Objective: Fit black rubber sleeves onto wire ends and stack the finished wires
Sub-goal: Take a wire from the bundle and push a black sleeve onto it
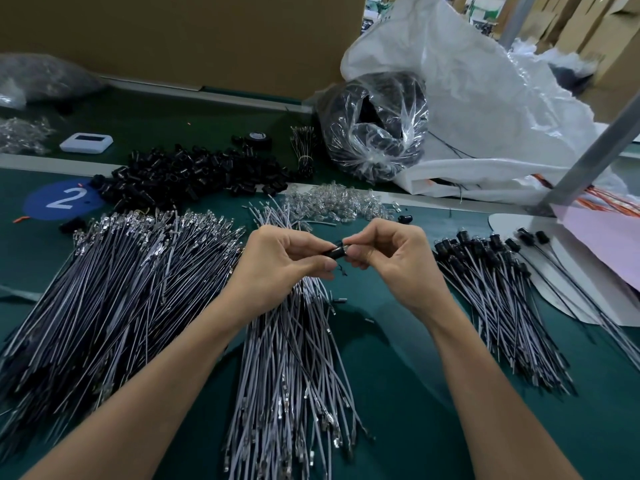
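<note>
One sleeve [334, 253] between left hand [280, 265], right hand [394, 261]

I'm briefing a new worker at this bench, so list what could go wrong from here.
1. The black sleeve is only pinched between the left hand and the right hand. It might slip and vanish into the loose wire pile directly below.
2. The finished stack fans out loosely at the right. A careless drop could tangle it or mix in unsleeved wires.
</note>
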Action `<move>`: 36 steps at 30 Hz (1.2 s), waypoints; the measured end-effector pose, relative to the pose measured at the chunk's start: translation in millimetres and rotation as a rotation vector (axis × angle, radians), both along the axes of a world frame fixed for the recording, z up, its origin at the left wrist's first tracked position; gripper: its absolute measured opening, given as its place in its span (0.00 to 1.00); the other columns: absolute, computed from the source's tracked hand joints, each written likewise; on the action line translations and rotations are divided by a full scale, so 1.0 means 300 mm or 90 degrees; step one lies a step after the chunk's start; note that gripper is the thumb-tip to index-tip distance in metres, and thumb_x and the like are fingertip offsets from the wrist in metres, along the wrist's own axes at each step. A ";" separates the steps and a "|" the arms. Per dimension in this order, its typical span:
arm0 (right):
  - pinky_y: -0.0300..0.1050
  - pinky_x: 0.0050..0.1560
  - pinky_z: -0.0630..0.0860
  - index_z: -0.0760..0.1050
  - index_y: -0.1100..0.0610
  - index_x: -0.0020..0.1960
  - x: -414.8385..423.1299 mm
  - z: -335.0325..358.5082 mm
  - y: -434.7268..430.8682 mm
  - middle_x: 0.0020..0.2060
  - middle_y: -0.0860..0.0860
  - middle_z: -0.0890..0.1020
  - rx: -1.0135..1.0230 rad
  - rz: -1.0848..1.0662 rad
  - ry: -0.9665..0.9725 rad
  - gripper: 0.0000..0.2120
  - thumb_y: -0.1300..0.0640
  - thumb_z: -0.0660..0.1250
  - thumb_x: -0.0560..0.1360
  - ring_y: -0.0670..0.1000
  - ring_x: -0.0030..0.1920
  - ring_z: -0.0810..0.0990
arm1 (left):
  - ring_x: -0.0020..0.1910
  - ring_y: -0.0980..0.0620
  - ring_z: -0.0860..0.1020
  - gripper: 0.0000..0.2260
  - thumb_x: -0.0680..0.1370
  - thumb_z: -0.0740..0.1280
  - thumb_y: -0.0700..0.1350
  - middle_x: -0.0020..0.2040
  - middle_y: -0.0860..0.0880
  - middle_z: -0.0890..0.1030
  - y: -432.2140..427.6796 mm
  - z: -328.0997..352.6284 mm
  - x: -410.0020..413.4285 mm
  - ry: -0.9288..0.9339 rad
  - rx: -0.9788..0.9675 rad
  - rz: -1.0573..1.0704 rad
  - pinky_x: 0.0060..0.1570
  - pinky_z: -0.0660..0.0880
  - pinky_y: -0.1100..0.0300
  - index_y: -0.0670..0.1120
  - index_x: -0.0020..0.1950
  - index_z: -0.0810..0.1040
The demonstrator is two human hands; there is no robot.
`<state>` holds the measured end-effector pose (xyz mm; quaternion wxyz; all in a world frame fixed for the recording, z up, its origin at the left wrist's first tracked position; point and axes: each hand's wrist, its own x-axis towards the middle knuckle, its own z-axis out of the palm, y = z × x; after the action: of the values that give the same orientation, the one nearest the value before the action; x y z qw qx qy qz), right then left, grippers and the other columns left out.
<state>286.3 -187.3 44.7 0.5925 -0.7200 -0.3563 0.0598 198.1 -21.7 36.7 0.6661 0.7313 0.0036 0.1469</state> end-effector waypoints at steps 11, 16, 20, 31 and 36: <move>0.35 0.36 0.75 0.79 0.59 0.38 -0.013 -0.002 -0.011 0.29 0.48 0.83 0.033 0.078 0.100 0.15 0.79 0.67 0.70 0.44 0.30 0.79 | 0.34 0.49 0.85 0.08 0.66 0.74 0.38 0.34 0.48 0.85 -0.004 0.006 -0.014 -0.026 0.006 -0.053 0.38 0.80 0.63 0.43 0.44 0.83; 0.36 0.37 0.77 0.82 0.58 0.38 -0.017 0.001 -0.015 0.31 0.50 0.84 0.070 0.109 0.122 0.11 0.74 0.71 0.68 0.45 0.31 0.80 | 0.34 0.49 0.85 0.08 0.66 0.73 0.39 0.36 0.47 0.86 -0.007 0.014 -0.026 -0.048 -0.036 -0.076 0.38 0.81 0.62 0.43 0.44 0.83; 0.38 0.44 0.78 0.85 0.52 0.46 -0.021 0.003 -0.008 0.38 0.50 0.85 0.174 0.149 0.173 0.07 0.60 0.74 0.69 0.46 0.38 0.82 | 0.37 0.49 0.85 0.09 0.67 0.73 0.36 0.39 0.45 0.86 -0.027 0.028 -0.024 -0.074 -0.132 -0.097 0.40 0.81 0.61 0.40 0.46 0.83; 0.35 0.34 0.77 0.83 0.55 0.46 -0.030 0.161 -0.186 0.37 0.50 0.83 0.428 0.107 0.311 0.14 0.56 0.58 0.80 0.43 0.33 0.80 | 0.38 0.45 0.85 0.20 0.72 0.69 0.54 0.43 0.44 0.86 0.017 0.045 -0.020 -0.033 -0.178 0.001 0.42 0.81 0.57 0.44 0.58 0.75; 0.29 0.29 0.71 0.83 0.48 0.49 0.094 0.310 -0.506 0.30 0.42 0.77 0.162 -0.142 0.164 0.10 0.45 0.65 0.76 0.39 0.28 0.72 | 0.34 0.48 0.84 0.17 0.74 0.67 0.55 0.40 0.45 0.86 0.040 0.041 -0.010 -0.062 -0.199 0.123 0.39 0.79 0.61 0.44 0.55 0.77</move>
<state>314.4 -339.1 137.7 0.7223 -0.6607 -0.2005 0.0403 195.1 -9.8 49.0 0.7539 0.6070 0.0640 0.2431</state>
